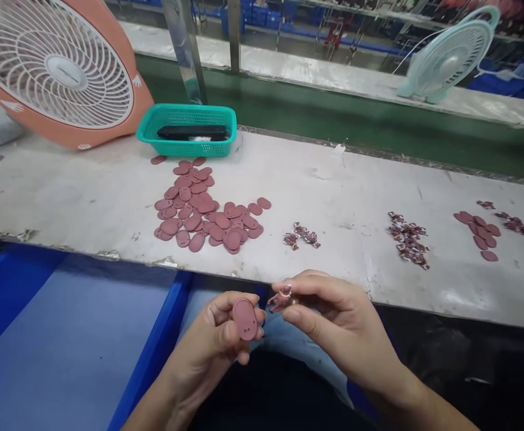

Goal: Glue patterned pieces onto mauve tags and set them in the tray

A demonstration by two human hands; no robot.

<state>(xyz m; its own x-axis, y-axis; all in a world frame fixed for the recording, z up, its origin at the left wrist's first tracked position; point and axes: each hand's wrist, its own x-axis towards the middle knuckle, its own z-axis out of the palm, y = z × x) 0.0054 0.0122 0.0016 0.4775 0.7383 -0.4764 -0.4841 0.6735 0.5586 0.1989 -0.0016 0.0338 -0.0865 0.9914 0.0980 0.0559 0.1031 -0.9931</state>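
Note:
My left hand (219, 335) pinches a reddish-brown oval base (244, 320) with small holes near its lower end, its flat face toward me. Close to its right, my right hand (334, 317) grips a small brown figurine (280, 299) with a light band, between thumb and fingertips. The figurine and the base are apart. Both hands are over my lap, just off the table's front edge. Beyond them lies a loose pile of similar oval bases (203, 206). A few small figurines (301, 236) rest to the right of that pile.
A green basket (190, 146) with dark items stands behind the pile, beside a large orange fan (69, 69). More figurines (408, 239) and several bases (480, 230) lie at right on the white table (334, 185). A blue bin (154, 347) sits below left; a pale-green fan (453, 60) stands across the belt.

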